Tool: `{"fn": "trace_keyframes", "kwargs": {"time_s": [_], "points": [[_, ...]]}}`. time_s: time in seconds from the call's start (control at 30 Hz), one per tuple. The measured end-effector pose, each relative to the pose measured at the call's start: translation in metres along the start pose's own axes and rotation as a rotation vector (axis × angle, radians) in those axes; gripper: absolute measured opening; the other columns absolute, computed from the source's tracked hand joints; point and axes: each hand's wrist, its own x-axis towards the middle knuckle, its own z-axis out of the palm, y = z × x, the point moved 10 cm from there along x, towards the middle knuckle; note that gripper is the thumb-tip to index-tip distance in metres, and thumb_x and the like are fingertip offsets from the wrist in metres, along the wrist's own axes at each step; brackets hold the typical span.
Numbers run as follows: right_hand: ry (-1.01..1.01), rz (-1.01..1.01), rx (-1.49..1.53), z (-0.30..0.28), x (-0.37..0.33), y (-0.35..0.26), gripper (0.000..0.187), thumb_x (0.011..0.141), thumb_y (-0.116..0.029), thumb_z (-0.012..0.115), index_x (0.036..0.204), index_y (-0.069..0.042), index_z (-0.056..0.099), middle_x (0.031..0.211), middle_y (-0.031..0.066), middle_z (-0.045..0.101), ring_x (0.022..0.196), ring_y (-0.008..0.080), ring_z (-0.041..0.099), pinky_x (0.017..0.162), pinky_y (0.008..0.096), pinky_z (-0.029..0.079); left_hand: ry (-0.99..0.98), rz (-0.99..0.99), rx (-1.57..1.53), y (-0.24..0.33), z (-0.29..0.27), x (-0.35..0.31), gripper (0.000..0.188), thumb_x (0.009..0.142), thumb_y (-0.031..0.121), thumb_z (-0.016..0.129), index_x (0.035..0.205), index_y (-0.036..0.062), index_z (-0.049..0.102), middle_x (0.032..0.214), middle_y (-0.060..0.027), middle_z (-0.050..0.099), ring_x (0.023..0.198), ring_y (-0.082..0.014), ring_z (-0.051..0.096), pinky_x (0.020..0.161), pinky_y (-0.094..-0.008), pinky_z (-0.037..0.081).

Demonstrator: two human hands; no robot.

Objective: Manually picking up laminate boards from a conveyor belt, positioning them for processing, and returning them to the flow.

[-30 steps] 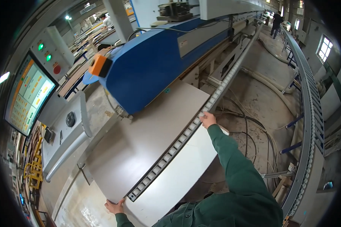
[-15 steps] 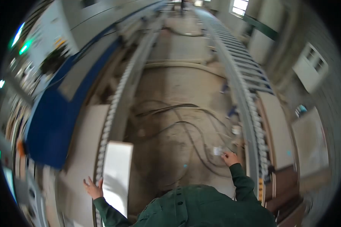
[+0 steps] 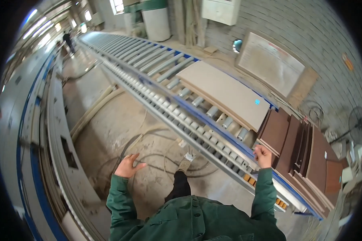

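Observation:
My left hand (image 3: 128,166) is raised over the floor, empty, its thumb apart from the fingers. My right hand (image 3: 263,156) is closed with its fingers curled, and nothing shows in it. It is nearest to a stack of dark brown panels (image 3: 278,127) at the right end of the roller conveyor (image 3: 161,105); whether it touches them I cannot tell. Just beyond lies a pale beige panel (image 3: 225,90) with a small blue sticker (image 3: 257,102), resting on another board on the rollers.
Black cables (image 3: 149,136) lie on the floor around my foot (image 3: 184,165). A long machine line (image 3: 38,152) runs along the left. A framed board (image 3: 269,64) leans on the brick wall. Far off stands a person (image 3: 68,41).
My view has turned to the right, bringing the roller conveyor and panels in front of me. My left hand has left the white panel's side; my right hand is now beside the brown panels.

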Motion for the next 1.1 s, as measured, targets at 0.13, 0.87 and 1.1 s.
{"fn": "trace_keyframes", "kwargs": {"time_s": [0.13,0.87,1.1], "points": [[0.079,0.172,0.002,-0.003,0.106,0.042,0.015,0.077,-0.016,0.053,0.077,-0.002,0.057,0.055,0.0009,0.05,0.042,0.006,0.044,0.036,0.02,0.033,-0.016,0.288,-0.097,0.03,-0.013,0.156,0.049,0.066,0.032,0.063,0.099,-0.001,0.05,0.091,-0.018,0.053,0.086,-0.0317,0.05,0.071,-0.0347,0.041],[0.499,0.92,-1.053,-0.061,0.338,0.324,0.057,0.069,-0.044,0.05,0.109,-0.003,0.042,0.11,0.0229,0.041,0.103,0.0337,0.04,0.086,0.039,0.034,0.148,0.102,0.384,-0.051,0.31,0.837,0.061,0.069,0.052,0.049,0.099,-0.001,0.05,0.099,-0.0226,0.044,0.094,-0.0368,0.042,0.082,-0.0412,0.033],[0.798,1.075,-0.978,-0.067,0.33,0.324,0.06,0.065,-0.045,0.055,0.106,-0.003,0.043,0.111,0.0222,0.04,0.105,0.0339,0.037,0.088,0.0373,0.031,0.148,0.065,0.378,-0.057,0.306,0.863,0.066,0.064,0.056,0.051,0.098,0.0001,0.05,0.095,-0.0235,0.045,0.089,-0.0378,0.044,0.078,-0.0415,0.036]]}}
